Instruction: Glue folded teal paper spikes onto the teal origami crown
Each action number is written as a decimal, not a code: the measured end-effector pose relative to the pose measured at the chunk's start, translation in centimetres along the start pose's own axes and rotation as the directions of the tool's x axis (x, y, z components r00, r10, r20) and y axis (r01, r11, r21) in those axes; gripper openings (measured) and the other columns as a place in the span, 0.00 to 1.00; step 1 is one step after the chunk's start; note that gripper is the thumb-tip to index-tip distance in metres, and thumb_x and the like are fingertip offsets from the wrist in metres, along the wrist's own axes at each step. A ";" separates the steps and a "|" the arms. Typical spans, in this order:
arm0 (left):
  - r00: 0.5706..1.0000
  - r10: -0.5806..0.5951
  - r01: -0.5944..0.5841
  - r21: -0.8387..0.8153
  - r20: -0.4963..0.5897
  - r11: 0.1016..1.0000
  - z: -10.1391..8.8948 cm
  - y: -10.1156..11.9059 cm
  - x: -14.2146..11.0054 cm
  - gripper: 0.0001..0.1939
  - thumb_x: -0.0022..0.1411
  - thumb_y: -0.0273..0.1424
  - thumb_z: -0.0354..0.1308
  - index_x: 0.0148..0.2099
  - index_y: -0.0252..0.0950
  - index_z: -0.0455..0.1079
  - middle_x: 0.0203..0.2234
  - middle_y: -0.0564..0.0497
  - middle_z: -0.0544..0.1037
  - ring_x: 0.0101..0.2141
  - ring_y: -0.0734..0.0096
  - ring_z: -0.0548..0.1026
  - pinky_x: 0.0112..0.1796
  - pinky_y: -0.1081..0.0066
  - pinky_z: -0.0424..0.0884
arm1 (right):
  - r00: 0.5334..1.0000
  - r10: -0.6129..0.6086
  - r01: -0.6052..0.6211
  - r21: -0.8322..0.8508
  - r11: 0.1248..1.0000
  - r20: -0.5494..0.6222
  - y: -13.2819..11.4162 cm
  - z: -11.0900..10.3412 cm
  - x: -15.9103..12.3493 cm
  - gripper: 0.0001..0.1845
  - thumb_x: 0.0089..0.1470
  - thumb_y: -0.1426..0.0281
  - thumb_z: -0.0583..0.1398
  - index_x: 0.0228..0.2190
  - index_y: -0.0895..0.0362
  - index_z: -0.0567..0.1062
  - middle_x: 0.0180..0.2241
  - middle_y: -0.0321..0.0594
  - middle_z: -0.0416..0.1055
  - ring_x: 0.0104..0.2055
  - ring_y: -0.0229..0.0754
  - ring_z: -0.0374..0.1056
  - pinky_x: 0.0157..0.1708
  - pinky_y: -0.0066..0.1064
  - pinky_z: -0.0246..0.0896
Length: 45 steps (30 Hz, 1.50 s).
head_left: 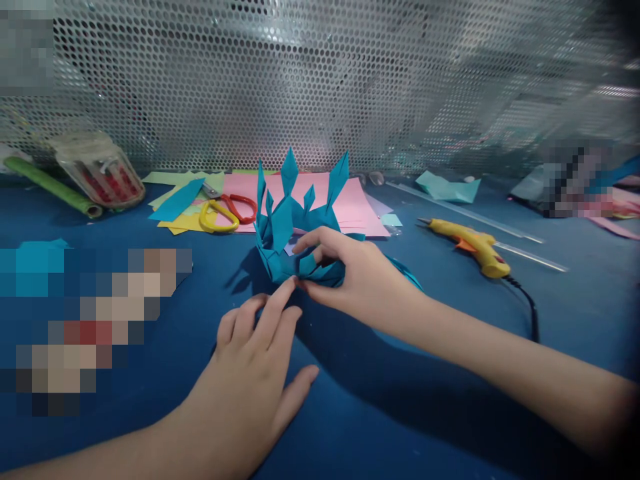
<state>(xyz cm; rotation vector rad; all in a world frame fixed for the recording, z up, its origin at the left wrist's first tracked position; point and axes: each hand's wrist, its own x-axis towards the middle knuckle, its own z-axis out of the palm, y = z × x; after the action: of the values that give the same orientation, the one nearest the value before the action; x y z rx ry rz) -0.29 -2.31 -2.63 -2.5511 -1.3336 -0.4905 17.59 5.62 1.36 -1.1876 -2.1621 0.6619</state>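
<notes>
A blue folded-paper model with several upright points stands on the blue table in the middle. My right hand grips its lower right side, fingers curled over the folded pieces. My left hand rests on the table just in front of it, fingers stretched out, and the fingertips touch the base of the model.
Behind the model lie pink paper sheets, yellow and red scissors and loose green, yellow and blue paper. A yellow glue gun with a black cord lies at the right. A green roll and a clear jar lie back left, before a perforated metal wall.
</notes>
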 end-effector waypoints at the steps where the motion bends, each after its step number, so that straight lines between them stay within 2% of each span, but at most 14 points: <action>1: 1.000 -0.016 0.016 -0.011 -0.008 1.000 0.1 0.1 -0.2 0.15 0.65 0.31 0.52 0.50 0.31 0.71 0.57 0.33 0.75 0.46 0.43 0.71 0.40 0.49 0.70 | 1.000 0.007 -0.007 -0.010 1.000 -0.008 0.0 0.0 0.0 0.17 0.49 0.76 0.62 0.42 0.54 0.71 0.35 0.35 0.75 0.46 0.41 0.74 0.40 0.28 0.68; 5: 0.997 -0.072 0.069 -0.078 -0.033 0.995 0.5 0.2 -0.6 0.09 0.65 0.31 0.52 0.47 0.37 0.66 0.56 0.35 0.72 0.49 0.43 0.69 0.43 0.47 0.68 | 1.000 0.030 -0.030 -0.047 0.998 -0.009 -0.1 0.0 -0.1 0.17 0.47 0.77 0.63 0.41 0.53 0.71 0.33 0.33 0.75 0.41 0.41 0.75 0.37 0.28 0.67; 8: 0.998 -0.055 0.051 -0.094 -0.040 0.994 0.1 -0.3 0.0 0.05 0.65 0.32 0.52 0.42 0.37 0.62 0.47 0.35 0.72 0.47 0.43 0.70 0.40 0.48 0.70 | 1.000 0.023 -0.022 -0.057 0.998 0.020 -0.2 -0.1 -0.1 0.18 0.48 0.78 0.62 0.41 0.53 0.69 0.31 0.33 0.75 0.42 0.41 0.75 0.37 0.28 0.66; 10: 0.995 -0.070 0.065 -0.071 -0.068 0.995 -0.7 -1.1 0.9 0.05 0.65 0.33 0.52 0.41 0.37 0.61 0.42 0.36 0.71 0.44 0.43 0.71 0.38 0.47 0.71 | 0.999 -0.002 0.005 -0.067 0.998 0.033 -0.2 -0.2 -0.1 0.19 0.47 0.78 0.62 0.42 0.53 0.69 0.32 0.33 0.75 0.43 0.42 0.75 0.38 0.28 0.66; 13: 0.977 -0.184 0.187 0.010 -0.107 0.982 -2.3 -3.0 2.5 0.06 0.63 0.32 0.52 0.41 0.37 0.60 0.39 0.39 0.69 0.39 0.45 0.71 0.40 0.45 0.70 | 0.997 -0.049 0.054 -0.083 0.995 0.055 -0.1 -0.6 -0.1 0.20 0.47 0.77 0.63 0.42 0.52 0.67 0.34 0.33 0.76 0.41 0.40 0.76 0.37 0.27 0.65; 16: 0.939 -0.332 0.338 0.058 -0.087 0.939 -4.0 -4.8 3.9 0.13 0.58 0.31 0.54 0.45 0.35 0.60 0.44 0.34 0.68 0.45 0.40 0.69 0.43 0.47 0.69 | 0.988 -0.082 0.089 -0.053 0.995 0.131 0.3 -1.3 0.0 0.21 0.47 0.76 0.62 0.43 0.51 0.65 0.34 0.32 0.77 0.37 0.38 0.76 0.37 0.27 0.65; 18: 0.941 -0.321 0.325 0.014 -0.107 0.946 -4.7 -5.6 4.4 0.14 0.56 0.30 0.54 0.46 0.37 0.62 0.44 0.37 0.69 0.47 0.41 0.69 0.45 0.49 0.68 | 0.978 -0.101 0.106 -0.018 0.994 0.182 0.7 -2.0 0.2 0.21 0.47 0.77 0.62 0.42 0.51 0.64 0.35 0.31 0.78 0.38 0.38 0.76 0.38 0.27 0.66; 21: 0.942 -0.333 0.334 -0.124 0.030 0.934 -5.2 -6.0 4.6 0.11 0.54 0.32 0.55 0.42 0.44 0.68 0.35 0.48 0.74 0.36 0.52 0.74 0.37 0.58 0.69 | 0.962 -0.135 0.134 0.020 0.991 0.238 1.5 -2.9 0.6 0.21 0.47 0.75 0.63 0.41 0.51 0.62 0.34 0.31 0.78 0.39 0.38 0.77 0.42 0.28 0.66; 23: 0.909 -0.370 0.406 -0.204 0.193 0.891 -5.0 -5.9 4.7 0.10 0.54 0.37 0.56 0.39 0.46 0.72 0.27 0.53 0.76 0.27 0.59 0.74 0.28 0.63 0.67 | 0.949 -0.159 0.149 0.059 0.987 0.273 2.1 -3.3 0.8 0.20 0.48 0.74 0.64 0.40 0.51 0.61 0.34 0.30 0.77 0.38 0.37 0.76 0.42 0.28 0.66; 25: 0.877 -0.383 0.454 -0.239 0.292 0.858 -4.7 -5.8 4.7 0.13 0.55 0.41 0.55 0.41 0.47 0.76 0.22 0.55 0.76 0.23 0.61 0.73 0.25 0.65 0.64 | 0.940 -0.172 0.147 0.105 0.984 0.295 2.5 -3.5 0.9 0.19 0.49 0.73 0.64 0.39 0.51 0.61 0.33 0.29 0.76 0.38 0.37 0.76 0.41 0.28 0.67; 28: 0.894 -0.351 0.424 -0.274 0.279 0.863 -4.2 -5.9 4.7 0.14 0.57 0.41 0.55 0.41 0.47 0.78 0.19 0.56 0.76 0.20 0.65 0.71 0.25 0.67 0.63 | 0.937 -0.174 0.139 0.133 0.981 0.303 2.7 -3.5 0.9 0.20 0.48 0.73 0.65 0.38 0.51 0.61 0.34 0.30 0.76 0.38 0.37 0.76 0.40 0.28 0.67; 32: 0.929 -0.292 0.348 -0.275 0.225 0.896 -4.0 -6.1 4.7 0.11 0.58 0.37 0.55 0.34 0.47 0.80 0.15 0.58 0.73 0.16 0.69 0.66 0.22 0.69 0.59 | 0.929 -0.191 0.156 0.132 0.979 0.318 2.7 -3.5 0.9 0.21 0.47 0.74 0.65 0.39 0.51 0.61 0.32 0.29 0.75 0.36 0.37 0.76 0.41 0.29 0.67; 40: 0.925 -0.297 0.356 -0.270 0.235 0.895 -4.0 -5.1 4.6 0.12 0.58 0.36 0.54 0.26 0.44 0.75 0.12 0.57 0.71 0.15 0.70 0.66 0.19 0.71 0.55 | 0.897 -0.206 0.204 0.049 0.978 0.390 2.5 -4.9 1.1 0.21 0.47 0.71 0.66 0.44 0.53 0.70 0.40 0.33 0.78 0.42 0.38 0.74 0.46 0.31 0.66; 45: 0.936 -0.290 0.342 -0.330 0.197 0.880 -4.1 -4.1 4.2 0.15 0.59 0.37 0.53 0.20 0.43 0.66 0.10 0.59 0.65 0.14 0.71 0.64 0.19 0.71 0.54 | 0.948 -0.200 0.196 0.041 0.980 0.247 0.6 -4.3 0.7 0.16 0.46 0.64 0.69 0.38 0.55 0.78 0.42 0.36 0.78 0.45 0.43 0.74 0.47 0.34 0.68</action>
<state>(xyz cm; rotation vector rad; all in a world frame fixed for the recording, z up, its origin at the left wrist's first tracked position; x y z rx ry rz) -2.25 1.77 2.93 -2.6994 -1.8896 -0.6795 20.62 7.13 4.14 -0.9009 -2.4408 0.7725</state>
